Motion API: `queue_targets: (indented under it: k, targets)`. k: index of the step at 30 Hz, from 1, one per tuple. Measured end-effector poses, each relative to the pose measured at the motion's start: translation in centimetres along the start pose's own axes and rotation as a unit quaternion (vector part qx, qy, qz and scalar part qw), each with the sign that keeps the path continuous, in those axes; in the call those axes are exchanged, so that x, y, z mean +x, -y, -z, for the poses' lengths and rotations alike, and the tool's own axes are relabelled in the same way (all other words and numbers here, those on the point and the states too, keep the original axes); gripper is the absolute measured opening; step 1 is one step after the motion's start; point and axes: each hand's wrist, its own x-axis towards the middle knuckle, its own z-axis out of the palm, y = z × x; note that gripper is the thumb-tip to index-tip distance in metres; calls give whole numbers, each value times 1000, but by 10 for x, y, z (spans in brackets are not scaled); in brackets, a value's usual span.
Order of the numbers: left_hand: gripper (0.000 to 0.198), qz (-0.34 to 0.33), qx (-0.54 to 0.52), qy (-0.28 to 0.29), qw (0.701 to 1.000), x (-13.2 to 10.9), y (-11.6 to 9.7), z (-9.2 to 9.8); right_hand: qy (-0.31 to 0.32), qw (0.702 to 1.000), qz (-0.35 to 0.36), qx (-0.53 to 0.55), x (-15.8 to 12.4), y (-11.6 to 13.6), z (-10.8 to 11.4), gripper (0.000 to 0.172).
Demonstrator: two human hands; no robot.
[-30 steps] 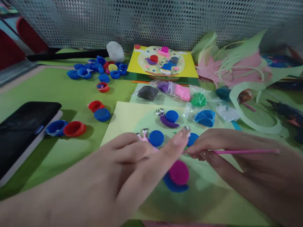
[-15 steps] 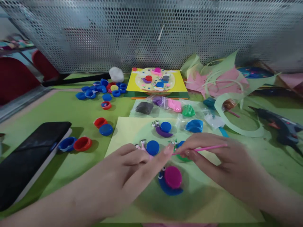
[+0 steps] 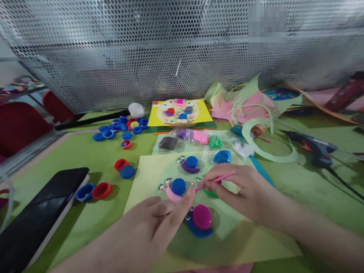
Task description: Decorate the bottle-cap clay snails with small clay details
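Note:
My right hand (image 3: 239,187) pinches a thin pink stick tool (image 3: 224,176), its lower end at the left index fingertip. On that fingertip sits a tiny pale bit (image 3: 192,185), too small to name. My left hand (image 3: 159,223) has its index finger stretched out and the others loosely curled. Around both hands are clay snails with bottle-cap shells: a pink snail (image 3: 174,194) with a blue cap, a purple snail (image 3: 190,167), a blue snail (image 3: 200,229) with a magenta cap, and a green snail (image 3: 210,192) partly hidden by my right hand. They lie on a pale yellow sheet (image 3: 148,170).
Bags of clay, among them a green one (image 3: 215,141), lie behind the sheet. A yellow card with snails (image 3: 153,119) stands farther back. Left are a phone (image 3: 54,212) and several bottle caps (image 3: 102,190); right, paper scraps (image 3: 247,106) and a glue gun (image 3: 315,148).
The view has tilted up and shifted right, so things sit lower and farther left. My hands keep nearly the same pose, the pink tool still at the left fingertip.

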Motion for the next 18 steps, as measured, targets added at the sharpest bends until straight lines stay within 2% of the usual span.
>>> queue_targets:
  k: [4,9,11,14,18]
  targets:
    - [87,36,-51,22,998,-4,-1,0,0,1000,-10,1,-1,-2,1,17]
    - [88,44,-116,-23,992,-5,0,2,10,999,-41,7,0,-5,1,20]
    - [91,76,-133,-15,988,-5,3,4,13,999,-48,6,1,-6,2,21]
    - [87,150,-183,53,970,-6,9,10,11,998,-56,5,2,-5,4,22]
    - [78,224,-259,173,923,-9,15,27,11,998,-59,2,3,-4,5,22]
